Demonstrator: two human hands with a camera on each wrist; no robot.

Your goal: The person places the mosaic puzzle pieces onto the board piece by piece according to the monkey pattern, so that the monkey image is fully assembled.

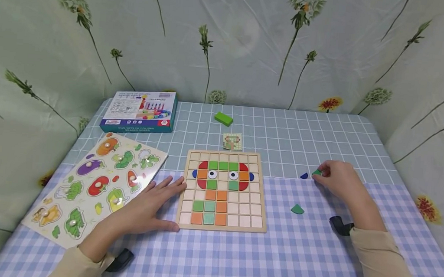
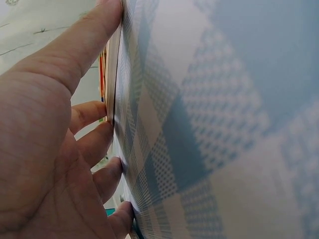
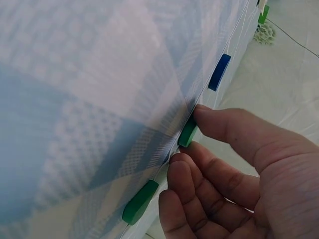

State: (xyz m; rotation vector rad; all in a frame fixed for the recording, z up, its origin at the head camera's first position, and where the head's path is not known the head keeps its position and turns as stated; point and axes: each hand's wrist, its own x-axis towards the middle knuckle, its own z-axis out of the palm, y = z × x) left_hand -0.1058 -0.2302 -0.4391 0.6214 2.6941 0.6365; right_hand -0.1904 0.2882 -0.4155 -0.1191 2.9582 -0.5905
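My left hand (image 1: 150, 204) lies spread with its fingers and thumb touching the left edge of a wooden grid board (image 1: 261, 202). Red, orange, green and blue pieces and two eye tiles sit in the board's squares. At the right, my right hand (image 1: 338, 178) pinches a small green block (image 3: 188, 132) between thumb and index finger, at the cloth. Beside it lies a dark blue half-round block (image 1: 304, 176). A green quarter-round block (image 1: 297, 209) rests nearer the front. In the left wrist view, the left fingers (image 2: 92, 144) touch the board's side.
A vegetable puzzle board (image 1: 95, 207) lies left, partly under the left forearm. Behind it stands a toy box (image 1: 140, 110). A pattern card (image 1: 232, 141) and a green rectangular block (image 1: 223, 119) lie beyond the grid board. Checked cloth (image 1: 232, 261) covers the front.
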